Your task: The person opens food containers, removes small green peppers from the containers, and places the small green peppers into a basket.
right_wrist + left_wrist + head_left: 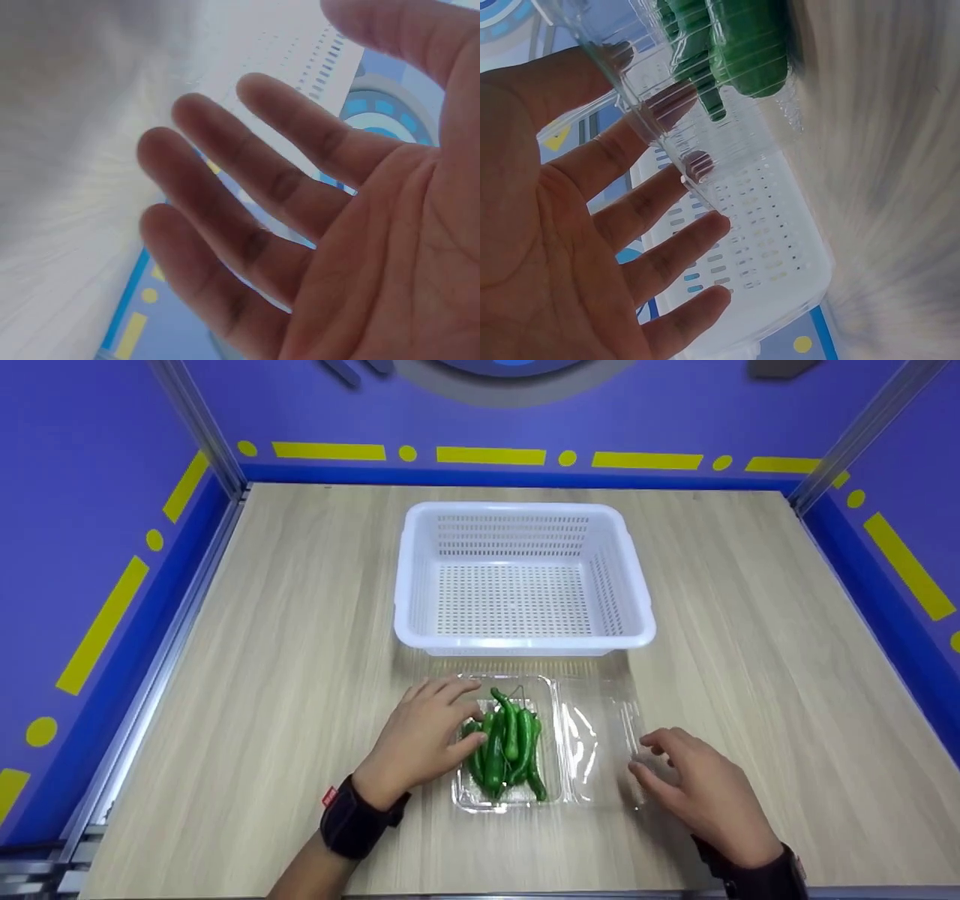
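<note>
Several green chilli peppers (508, 742) lie in a clear plastic clamshell tray (466, 801) near the table's front edge. Its clear lid (600, 735) lies folded open to the right. My left hand (450, 724) rests against the tray's left side, fingers straight, thumb close to the peppers. In the left wrist view my left hand's fingertips (701, 161) touch the clear tray wall (649, 112) below the peppers (742, 45). My right hand (667, 765) sits at the lid's right edge with fingers spread and relaxed, holding nothing; whether it touches the lid is unclear. The right wrist view shows the right hand's open palm (360, 247).
A white perforated plastic basket (525, 643) stands empty just behind the tray, at the table's middle. Blue walls with yellow markings and metal posts (196, 424) enclose the wooden table (285, 607) on three sides.
</note>
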Motion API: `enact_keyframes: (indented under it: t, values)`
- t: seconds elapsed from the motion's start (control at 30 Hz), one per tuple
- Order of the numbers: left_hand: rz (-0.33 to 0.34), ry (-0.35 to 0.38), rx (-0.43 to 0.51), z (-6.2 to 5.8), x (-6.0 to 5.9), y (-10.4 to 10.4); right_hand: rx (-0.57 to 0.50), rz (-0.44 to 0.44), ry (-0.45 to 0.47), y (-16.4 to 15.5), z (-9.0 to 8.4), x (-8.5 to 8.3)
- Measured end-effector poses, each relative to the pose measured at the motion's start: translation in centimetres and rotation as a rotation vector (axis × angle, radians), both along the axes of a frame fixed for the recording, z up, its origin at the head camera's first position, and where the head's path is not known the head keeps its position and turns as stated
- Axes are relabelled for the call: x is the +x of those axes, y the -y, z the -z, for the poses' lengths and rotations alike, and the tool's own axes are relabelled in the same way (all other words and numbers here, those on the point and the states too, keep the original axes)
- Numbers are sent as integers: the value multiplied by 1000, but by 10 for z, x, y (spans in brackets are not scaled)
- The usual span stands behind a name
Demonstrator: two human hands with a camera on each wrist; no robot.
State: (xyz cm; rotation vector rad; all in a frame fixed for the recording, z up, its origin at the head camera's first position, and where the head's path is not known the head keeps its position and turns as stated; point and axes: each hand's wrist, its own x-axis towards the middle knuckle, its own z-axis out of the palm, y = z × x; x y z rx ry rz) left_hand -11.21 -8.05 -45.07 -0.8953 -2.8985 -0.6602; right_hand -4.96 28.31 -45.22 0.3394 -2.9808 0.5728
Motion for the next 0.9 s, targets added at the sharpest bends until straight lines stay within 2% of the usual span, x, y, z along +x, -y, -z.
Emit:
enact_keyframes:
  t: [0.2, 0.33, 0.5, 0.57, 0.7, 0.8, 0.9]
  values:
    - [-3, -32, -10, -5, -5, 1, -6, -84, -84, 18, -19, -19]
    - [-6, -18, -22, -4, -3, 0, -5, -156, -110, 34, -29, -33]
    - [-12, -2, -21, -2, 1, -2, 21, -320, -139, 57, -35, -47]
    - [-28, -41, 1, -3, 0, -3, 46, -419, -152, 67, -37, -53]
    - [-71, -177, 98, -9, -6, -5, 134, -618, -171, 85, -40, -61]
    - [-98, -260, 161, -15, -18, -4, 205, -716, -187, 96, -41, -64]
    - [-131, -288, 142, -18, -34, 0, 250, -766, -194, 105, -40, -66]
